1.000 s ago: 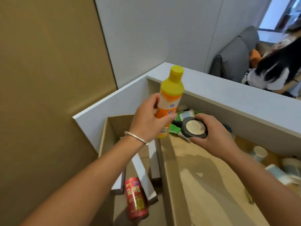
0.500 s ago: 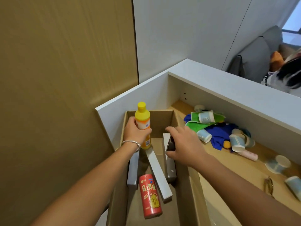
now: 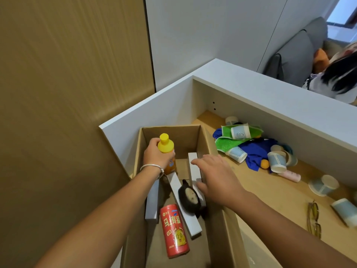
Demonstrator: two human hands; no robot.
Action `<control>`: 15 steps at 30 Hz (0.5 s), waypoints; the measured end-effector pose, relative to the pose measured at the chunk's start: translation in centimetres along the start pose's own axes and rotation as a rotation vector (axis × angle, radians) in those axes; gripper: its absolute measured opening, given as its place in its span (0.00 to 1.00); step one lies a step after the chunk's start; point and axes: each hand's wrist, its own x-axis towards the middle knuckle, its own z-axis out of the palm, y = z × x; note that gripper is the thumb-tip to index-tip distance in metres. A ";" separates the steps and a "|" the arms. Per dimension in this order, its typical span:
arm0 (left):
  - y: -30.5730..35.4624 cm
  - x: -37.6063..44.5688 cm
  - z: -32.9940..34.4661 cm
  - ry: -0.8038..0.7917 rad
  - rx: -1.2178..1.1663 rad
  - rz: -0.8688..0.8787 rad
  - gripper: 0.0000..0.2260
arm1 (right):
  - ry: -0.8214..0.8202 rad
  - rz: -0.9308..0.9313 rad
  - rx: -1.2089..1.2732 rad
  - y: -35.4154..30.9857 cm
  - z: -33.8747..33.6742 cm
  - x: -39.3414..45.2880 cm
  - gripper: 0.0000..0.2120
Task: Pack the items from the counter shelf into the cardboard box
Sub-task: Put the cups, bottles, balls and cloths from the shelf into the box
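Note:
The open cardboard box (image 3: 207, 140) stands to the left of the wooden counter shelf (image 3: 270, 192). My left hand (image 3: 157, 156) grips an orange bottle with a yellow cap (image 3: 166, 147), upright, low inside the box at its far left. My right hand (image 3: 216, 176) hovers over the box's right side with fingers spread and nothing in it. Just below it a round black container (image 3: 190, 199) is blurred, lying on long white boxes (image 3: 185, 206). A red can (image 3: 174, 231) lies on the box floor.
On the shelf lie green and blue cloths (image 3: 251, 147), several paper cups (image 3: 276, 161), a small orange ball (image 3: 264, 164), a pink tube (image 3: 289, 175) and glasses (image 3: 314, 219). A white counter wall (image 3: 270, 89) rises behind; a person sits beyond it at the right.
My left hand lowered the bottle from above the shelf into the box. My right hand carried the black round container over the box and let it go; it now lies inside.

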 end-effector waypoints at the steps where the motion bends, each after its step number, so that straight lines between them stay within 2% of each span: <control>1: 0.2 -0.1 -0.3 -0.005 -0.005 0.014 0.21 | 0.022 0.008 0.040 0.2 -0.3 -0.4 0.27; 5: 1.8 -0.9 -1.6 -0.040 0.070 0.092 0.32 | 0.144 0.069 0.177 2.2 -1.8 -2.9 0.23; 8: 4.1 -2.7 -2.2 0.111 0.180 0.348 0.29 | 0.226 0.163 0.251 4.8 -2.5 -4.8 0.20; 10: 6.0 -4.2 -1.5 0.140 0.222 0.553 0.27 | 0.251 0.233 0.254 6.8 -2.6 -5.9 0.20; 15: 10.2 -6.5 3.2 -0.078 0.395 0.800 0.27 | 0.202 0.371 0.154 12.6 -2.3 -8.0 0.23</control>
